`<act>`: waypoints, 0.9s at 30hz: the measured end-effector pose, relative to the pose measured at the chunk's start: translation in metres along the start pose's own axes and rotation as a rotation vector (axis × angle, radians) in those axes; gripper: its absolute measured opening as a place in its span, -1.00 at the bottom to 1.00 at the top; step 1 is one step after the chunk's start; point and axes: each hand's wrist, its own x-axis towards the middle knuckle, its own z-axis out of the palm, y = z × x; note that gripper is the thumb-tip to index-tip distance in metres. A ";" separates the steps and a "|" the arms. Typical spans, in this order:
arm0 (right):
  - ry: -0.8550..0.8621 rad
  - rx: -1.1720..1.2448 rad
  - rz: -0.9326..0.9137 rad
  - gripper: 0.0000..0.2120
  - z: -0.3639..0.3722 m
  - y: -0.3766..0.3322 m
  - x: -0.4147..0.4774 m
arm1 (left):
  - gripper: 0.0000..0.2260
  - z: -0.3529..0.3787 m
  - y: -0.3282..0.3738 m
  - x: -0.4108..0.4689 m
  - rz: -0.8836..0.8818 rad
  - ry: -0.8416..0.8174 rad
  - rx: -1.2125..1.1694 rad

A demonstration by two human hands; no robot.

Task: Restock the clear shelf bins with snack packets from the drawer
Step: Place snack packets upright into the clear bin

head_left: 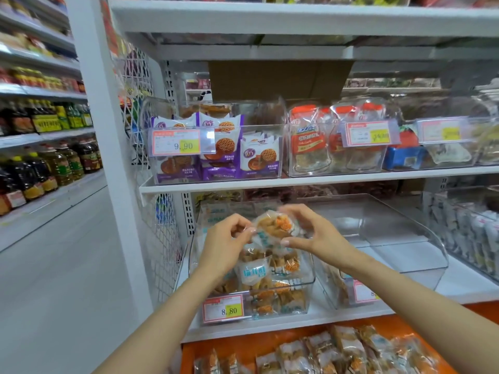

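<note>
Head: packet (275, 228), seemingly between 2 hands (225, 240) (314, 236)

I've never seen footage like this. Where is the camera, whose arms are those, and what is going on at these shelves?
There is no machine here. The single picture comes from a camera worn on a person's head, looking forward and down, so the two bare arms are that person's own. The left hand and right hand together pinch one snack packet, held over a clear bin on the lower shelf. That bin already holds similar packets and bears an 8,80 price tag. To its right sits a second clear bin that looks mostly empty. Below, an orange drawer shows more such packets. The shelf above carries bins, one of them with purple biscuit packets.
</note>
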 end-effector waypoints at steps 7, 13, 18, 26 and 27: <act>0.189 0.071 0.192 -0.74 -0.024 0.019 -0.007 | -0.63 0.004 -0.023 0.002 -0.064 -0.310 0.517; 0.259 0.006 0.335 -0.78 -0.032 0.027 -0.020 | -0.53 0.015 -0.039 0.003 0.116 -0.498 0.946; 0.284 0.154 0.412 -0.72 -0.030 0.026 -0.020 | -0.58 0.005 -0.038 0.025 0.114 -0.444 0.926; 0.287 0.267 0.378 -0.59 -0.021 0.019 -0.020 | -0.55 0.004 -0.044 0.039 0.116 -0.410 0.931; 0.302 0.259 0.382 -0.63 -0.020 0.019 -0.019 | -0.54 0.004 -0.044 0.039 0.119 -0.409 0.922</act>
